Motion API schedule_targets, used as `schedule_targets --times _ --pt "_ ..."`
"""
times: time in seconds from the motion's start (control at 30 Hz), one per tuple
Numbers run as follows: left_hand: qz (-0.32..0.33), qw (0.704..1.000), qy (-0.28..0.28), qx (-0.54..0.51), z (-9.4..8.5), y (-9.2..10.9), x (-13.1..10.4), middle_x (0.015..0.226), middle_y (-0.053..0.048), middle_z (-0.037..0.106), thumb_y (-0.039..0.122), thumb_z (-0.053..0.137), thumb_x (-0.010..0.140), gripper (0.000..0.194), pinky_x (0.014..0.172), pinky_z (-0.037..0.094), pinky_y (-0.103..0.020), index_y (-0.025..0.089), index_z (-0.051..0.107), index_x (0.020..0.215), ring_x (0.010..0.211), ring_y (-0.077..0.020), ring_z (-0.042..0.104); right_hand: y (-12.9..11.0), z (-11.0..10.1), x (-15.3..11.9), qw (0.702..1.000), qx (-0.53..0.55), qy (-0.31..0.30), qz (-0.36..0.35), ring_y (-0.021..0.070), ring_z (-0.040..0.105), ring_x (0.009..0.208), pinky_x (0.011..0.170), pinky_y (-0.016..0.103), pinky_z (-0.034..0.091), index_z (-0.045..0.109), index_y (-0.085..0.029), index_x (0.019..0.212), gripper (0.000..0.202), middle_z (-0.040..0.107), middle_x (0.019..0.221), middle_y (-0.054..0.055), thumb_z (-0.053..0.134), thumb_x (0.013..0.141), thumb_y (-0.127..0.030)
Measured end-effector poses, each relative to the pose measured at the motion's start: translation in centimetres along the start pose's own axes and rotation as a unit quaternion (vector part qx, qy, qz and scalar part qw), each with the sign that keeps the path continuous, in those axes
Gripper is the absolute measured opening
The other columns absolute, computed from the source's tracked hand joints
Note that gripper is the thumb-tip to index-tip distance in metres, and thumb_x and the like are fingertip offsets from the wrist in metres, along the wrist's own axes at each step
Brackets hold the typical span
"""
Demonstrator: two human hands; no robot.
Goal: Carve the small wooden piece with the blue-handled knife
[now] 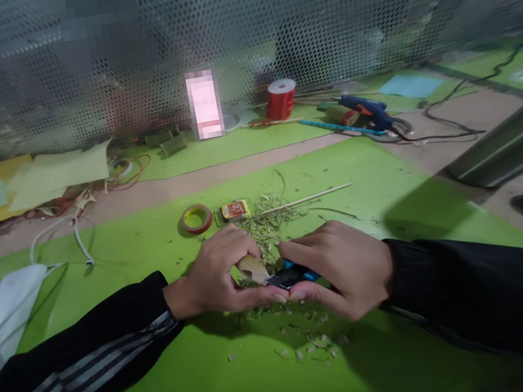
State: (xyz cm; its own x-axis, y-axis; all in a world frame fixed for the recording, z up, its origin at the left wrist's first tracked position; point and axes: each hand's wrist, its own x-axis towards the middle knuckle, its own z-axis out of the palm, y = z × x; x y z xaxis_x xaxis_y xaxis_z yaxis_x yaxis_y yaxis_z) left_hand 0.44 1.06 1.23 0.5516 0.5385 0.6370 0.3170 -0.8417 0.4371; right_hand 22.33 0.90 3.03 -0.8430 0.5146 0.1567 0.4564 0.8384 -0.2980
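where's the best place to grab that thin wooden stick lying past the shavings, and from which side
Probably at the right half of the thin wooden stick, coming down from above with a fingertip pinch. It lies flat on the green mat, running left to right. Its left end sits among the shavings, while the right end rests on bare mat. Both the left hand and right hand are occupied nearer the camera.

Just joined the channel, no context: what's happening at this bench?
A person in black sleeves works over a green mat. The left hand grips a small pale piece of wood; the right hand holds a blue-handled knife with its blade against that piece. Shavings lie around the hands. Beyond them sit a roll of tape, a thin stick, a red spool and a blue glue gun.
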Motion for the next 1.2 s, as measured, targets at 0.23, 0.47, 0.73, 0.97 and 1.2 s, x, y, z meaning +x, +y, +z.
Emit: schedule_targets --times 0.23,0.47,0.73,0.97,1.2 --pt "0.007 1.000 0.013 0.000 -0.02 -0.19 -0.15 0.057 0.004 0.046 0.067 0.053 0.086 0.052 0.052 0.032 -0.026 0.019 0.045 0.069 0.054 -0.0107 0.038 0.07 0.08 0.13 1.000 -0.001 0.016 0.006 0.0111 0.027 0.048 0.050 0.028 0.017 0.044 -0.022 0.077 0.054 0.045 0.058 -0.003 0.017 0.096 -0.064" --pt "-0.008 1.000 0.007 -0.002 -0.04 -0.37 -0.25 0.059 0.004 0.045 0.068 0.054 0.085 0.052 0.052 0.032 -0.026 0.019 0.045 0.070 0.055 -0.0107 0.039 0.17 -0.13 0.07 1.000 -0.004 0.020 0.004 0.0117 0.029 0.049 0.050 0.028 0.018 0.044 -0.022 0.077 0.050 0.046 0.060 -0.002 0.022 0.096 -0.063" --pt "-0.011 1.000 0.003 0.002 -0.12 -0.16 -0.05 0.059 0.003 0.046 0.071 0.052 0.084 0.054 0.052 0.032 -0.027 0.019 0.046 0.070 0.054 -0.0112 0.039 0.25 0.80 0.13 0.998 -0.011 0.058 0.002 0.0116 0.025 0.047 0.049 0.029 0.016 0.042 -0.023 0.075 0.057 0.042 0.056 -0.003 0.013 0.094 -0.067" --pt "-0.003 1.000 0.002 -0.009 0.04 -0.14 -0.13 0.058 0.003 0.046 0.067 0.054 0.085 0.051 0.054 0.031 -0.027 0.019 0.046 0.070 0.055 -0.0118 0.039 0.23 0.24 0.18 1.000 -0.002 0.014 0.012 0.0112 0.026 0.049 0.050 0.029 0.017 0.044 -0.022 0.077 0.053 0.046 0.059 -0.002 0.019 0.095 -0.065" --pt "0.008 1.000 -0.020 0.015 0.07 0.01 -0.27 0.059 0.002 0.045 0.065 0.048 0.089 0.050 0.053 0.030 -0.027 0.019 0.045 0.070 0.055 -0.0126 0.037 0.15 0.08 0.10 1.000 -0.010 -0.024 0.010 0.0122 0.031 0.050 0.052 0.029 0.017 0.048 -0.020 0.083 0.058 0.052 0.063 0.000 0.013 0.096 -0.065"
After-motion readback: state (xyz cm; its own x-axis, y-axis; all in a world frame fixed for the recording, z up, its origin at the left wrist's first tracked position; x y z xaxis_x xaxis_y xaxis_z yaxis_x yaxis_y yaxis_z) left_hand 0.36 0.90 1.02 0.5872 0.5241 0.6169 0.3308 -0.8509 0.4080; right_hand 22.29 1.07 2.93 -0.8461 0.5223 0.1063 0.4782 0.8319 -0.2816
